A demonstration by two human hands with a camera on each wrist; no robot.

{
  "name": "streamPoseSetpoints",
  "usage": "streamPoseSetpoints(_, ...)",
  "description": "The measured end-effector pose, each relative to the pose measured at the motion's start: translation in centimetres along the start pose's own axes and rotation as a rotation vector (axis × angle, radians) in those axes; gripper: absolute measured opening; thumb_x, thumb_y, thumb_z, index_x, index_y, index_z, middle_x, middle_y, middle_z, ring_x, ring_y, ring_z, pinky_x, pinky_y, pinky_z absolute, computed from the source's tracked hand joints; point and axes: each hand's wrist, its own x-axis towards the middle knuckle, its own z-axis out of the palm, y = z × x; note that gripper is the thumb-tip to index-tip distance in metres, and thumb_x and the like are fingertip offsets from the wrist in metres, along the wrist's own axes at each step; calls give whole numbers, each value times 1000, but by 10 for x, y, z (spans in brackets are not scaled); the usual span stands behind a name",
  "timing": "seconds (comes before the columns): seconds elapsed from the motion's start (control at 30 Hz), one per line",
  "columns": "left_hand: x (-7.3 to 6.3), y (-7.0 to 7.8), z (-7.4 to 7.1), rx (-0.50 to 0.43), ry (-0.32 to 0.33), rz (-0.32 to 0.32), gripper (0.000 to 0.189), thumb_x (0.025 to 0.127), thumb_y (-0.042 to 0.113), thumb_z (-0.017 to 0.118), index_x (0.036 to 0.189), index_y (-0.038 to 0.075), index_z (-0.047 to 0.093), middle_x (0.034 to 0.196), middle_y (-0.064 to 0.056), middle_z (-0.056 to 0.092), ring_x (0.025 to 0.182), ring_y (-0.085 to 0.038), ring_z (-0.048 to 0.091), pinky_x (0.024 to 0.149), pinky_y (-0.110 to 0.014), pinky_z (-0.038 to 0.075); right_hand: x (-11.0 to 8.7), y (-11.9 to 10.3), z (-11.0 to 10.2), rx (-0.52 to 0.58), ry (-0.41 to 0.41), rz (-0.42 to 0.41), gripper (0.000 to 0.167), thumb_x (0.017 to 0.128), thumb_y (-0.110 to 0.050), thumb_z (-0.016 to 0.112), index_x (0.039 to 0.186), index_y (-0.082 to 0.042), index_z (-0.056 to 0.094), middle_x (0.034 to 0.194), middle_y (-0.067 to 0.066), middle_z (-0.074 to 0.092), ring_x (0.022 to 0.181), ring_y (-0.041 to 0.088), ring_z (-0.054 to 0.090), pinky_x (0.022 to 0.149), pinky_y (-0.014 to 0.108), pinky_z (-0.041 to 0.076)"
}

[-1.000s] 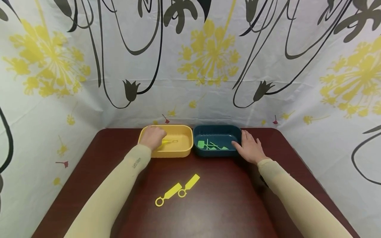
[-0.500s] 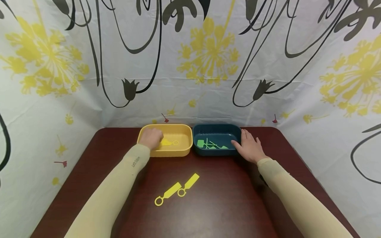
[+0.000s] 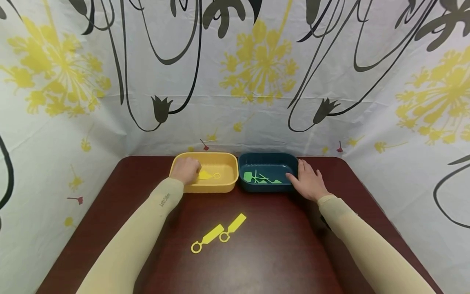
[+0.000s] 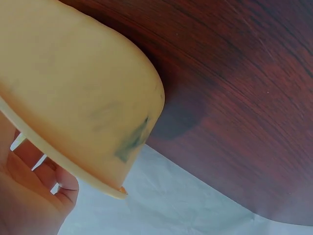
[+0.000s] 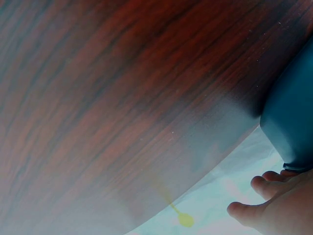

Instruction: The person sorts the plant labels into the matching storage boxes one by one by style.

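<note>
My left hand (image 3: 186,170) reaches over the left side of the yellow bin (image 3: 229,188), its fingers curled. A flat yellow tag with a ring at one end (image 3: 206,175) sticks out from under the fingers, which hide its other end and the fingertips. In the left wrist view, the hand (image 4: 41,188) shows behind the rim of the yellow bin (image 4: 93,98). My right hand (image 3: 307,181) rests with straight, spread fingers at the right side of the dark teal bin (image 3: 249,188), thumb over the rim. The right wrist view shows fingers of the hand (image 5: 274,200) beside that bin (image 5: 296,112).
Several thin green pieces (image 3: 248,177) lie inside the teal bin. Two yellow ring-ended tags, a nearer one (image 3: 213,234) and a farther one (image 3: 236,223), lie on the dark red-brown table (image 3: 271,253). Patterned white cloth (image 3: 227,73) hangs behind and around the table.
Between one second and half a second ago, the yellow tag by my left hand turned from nearly edge-on to flatter, showing its ring. The right hand has stayed on the teal bin.
</note>
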Motion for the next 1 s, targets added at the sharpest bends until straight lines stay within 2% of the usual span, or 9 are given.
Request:
streamPoseSetpoints(0.13, 0, -2, -3, -22, 19, -13, 40, 82, -2, 63, 52, 18, 46, 53, 4, 34, 55, -16, 34, 56, -33, 33, 0, 1, 1, -2, 1, -2, 103, 97, -75, 28, 160, 3, 4, 164, 28, 9, 150, 44, 12, 111, 72, 5)
streamPoseSetpoints(0.2, 0, -4, -4, -61, 20, -47, 36, 86, 5, 70, 56, 17, 54, 56, 4, 42, 58, -17, 39, 61, -35, 39, 0, 1, 1, 1, -1, -3, 103, 97, -75, 28, 160, 3, 4, 164, 28, 9, 149, 44, 12, 111, 72, 5)
streamPoseSetpoints(0.3, -2, -5, -7, -135, 17, -111, 24, 89, 15, 77, 67, 16, 68, 66, 3, 58, 66, -18, 50, 70, -39, 47, 0, 0, 0, 7, -6, 0, 103, 97, -75, 28, 160, 3, 4, 164, 27, 8, 150, 44, 12, 111, 72, 3)
streamPoseSetpoints(0.4, -5, -6, -12, -213, 20, -164, 10, 91, 19, 77, 81, 15, 76, 80, 1, 69, 73, -21, 58, 74, -42, 51, 0, 0, 0, 9, -12, 1, 103, 97, -75, 28, 160, 3, 3, 164, 27, 8, 150, 44, 11, 111, 72, 2)
streamPoseSetpoints(0.53, -10, -5, -20, -283, 47, -206, 8, 93, 19, 75, 92, 13, 80, 90, -2, 72, 77, -23, 62, 76, -44, 53, 0, 0, -1, 4, -8, -1, 103, 97, -75, 28, 160, 3, 4, 164, 27, 8, 150, 43, 11, 112, 71, 4)
streamPoseSetpoints(0.67, -13, -1, -26, -326, 80, -228, 11, 94, 20, 73, 96, 12, 80, 92, -3, 72, 79, -22, 63, 77, -43, 53, 0, -1, -2, 7, 2, -2, 102, 97, -74, 29, 159, 3, 6, 164, 27, 10, 150, 43, 12, 112, 71, 5)
streamPoseSetpoints(1.0, -20, 11, -39, -409, 180, -217, 9, 93, 21, 74, 92, 13, 80, 85, -1, 72, 74, -20, 63, 69, -40, 52, 0, -1, -2, 14, 2, -3, 101, 98, -73, 30, 159, 4, 7, 164, 27, 11, 150, 43, 12, 112, 72, 5)
